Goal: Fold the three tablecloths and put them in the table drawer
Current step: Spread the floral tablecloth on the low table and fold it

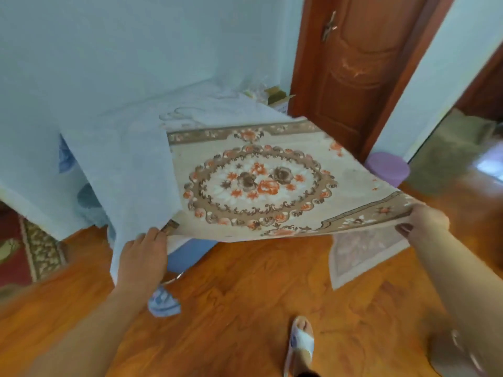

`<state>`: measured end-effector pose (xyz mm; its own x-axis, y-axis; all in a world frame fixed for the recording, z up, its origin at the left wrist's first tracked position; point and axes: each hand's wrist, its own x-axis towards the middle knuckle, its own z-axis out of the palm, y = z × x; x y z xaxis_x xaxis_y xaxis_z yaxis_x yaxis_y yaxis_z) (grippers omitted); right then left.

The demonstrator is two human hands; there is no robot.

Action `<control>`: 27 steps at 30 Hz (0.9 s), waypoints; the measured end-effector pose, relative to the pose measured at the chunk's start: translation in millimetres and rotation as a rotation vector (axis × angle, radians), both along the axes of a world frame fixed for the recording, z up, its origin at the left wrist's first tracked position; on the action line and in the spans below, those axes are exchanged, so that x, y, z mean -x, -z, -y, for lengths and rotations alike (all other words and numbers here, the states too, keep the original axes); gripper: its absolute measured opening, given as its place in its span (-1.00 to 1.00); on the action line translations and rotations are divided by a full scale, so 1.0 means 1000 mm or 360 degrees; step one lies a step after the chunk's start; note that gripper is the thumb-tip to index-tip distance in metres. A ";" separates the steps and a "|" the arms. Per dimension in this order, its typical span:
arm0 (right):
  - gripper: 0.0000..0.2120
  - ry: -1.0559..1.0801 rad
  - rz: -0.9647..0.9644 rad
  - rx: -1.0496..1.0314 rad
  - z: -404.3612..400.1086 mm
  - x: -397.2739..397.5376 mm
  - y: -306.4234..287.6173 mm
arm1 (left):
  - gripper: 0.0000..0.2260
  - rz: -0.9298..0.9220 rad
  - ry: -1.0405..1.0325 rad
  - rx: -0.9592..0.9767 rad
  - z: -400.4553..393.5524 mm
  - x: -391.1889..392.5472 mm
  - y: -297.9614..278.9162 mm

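A beige tablecloth [261,175] with a round orange and brown flower pattern is lifted off the table and stretched between my hands. My left hand [143,254] pinches its near left corner. My right hand [423,221] grips its near right edge, and the corner beyond it hangs down showing a pale underside. A pale blue-white cloth [128,159] drapes over the table's left side, overlapping the beige cloth's left edge. A blue cloth [187,253] shows beneath them at the table's front. The table and any drawer are hidden under the cloths.
A brown wooden door [359,61] stands behind the table on the right, with a purple stool [388,170] beside it. A cardboard box [277,97] sits at the table's far end. A patterned red rug [24,251] lies at left. My slippered foot [299,341] stands on the wooden floor.
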<state>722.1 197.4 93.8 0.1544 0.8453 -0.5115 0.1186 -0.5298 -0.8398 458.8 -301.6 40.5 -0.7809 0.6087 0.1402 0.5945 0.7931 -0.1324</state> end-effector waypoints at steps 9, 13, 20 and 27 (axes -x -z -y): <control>-0.75 -0.0446 0.0981 -0.0378 -0.034 -0.210 -0.203 | -0.85 -0.0347 0.0350 -0.0339 -0.164 -0.045 -0.210; -0.77 -0.0418 0.1467 -0.0555 -0.016 -0.323 -0.250 | -0.74 -0.0333 0.0367 -0.0463 -0.232 -0.116 -0.273; -0.61 0.0004 0.1854 -0.0747 0.022 -0.580 -0.309 | -0.72 -0.0105 0.0501 -0.0839 -0.344 -0.329 -0.335; -0.75 0.0491 0.1727 -0.0786 0.084 -0.783 -0.341 | -0.71 -0.0032 0.0837 -0.0808 -0.419 -0.535 -0.370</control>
